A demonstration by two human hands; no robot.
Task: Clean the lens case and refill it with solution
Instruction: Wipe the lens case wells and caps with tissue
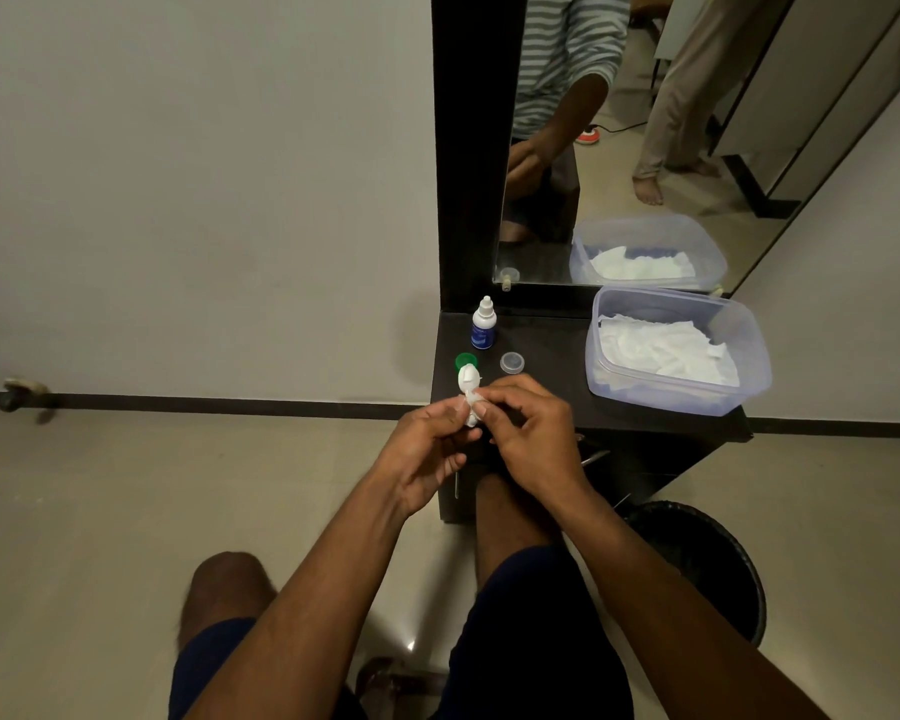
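My left hand (427, 449) grips the lower end of a white lens case (467, 379), held upright over the front edge of a dark table (552, 356). My right hand (528, 433) pinches a small piece of white tissue (474, 396) against the case. A green cap (464, 361) lies on the table just behind the case, and a clear cap (512, 363) lies to its right. A small solution bottle (484, 324) with a white nozzle and blue label stands upright further back.
A clear plastic tub (749, 366) holding white tissues sits at the table's right side. A mirror (619, 148) rises behind the table. A black bin (707, 558) stands on the floor at the right, beside my knee.
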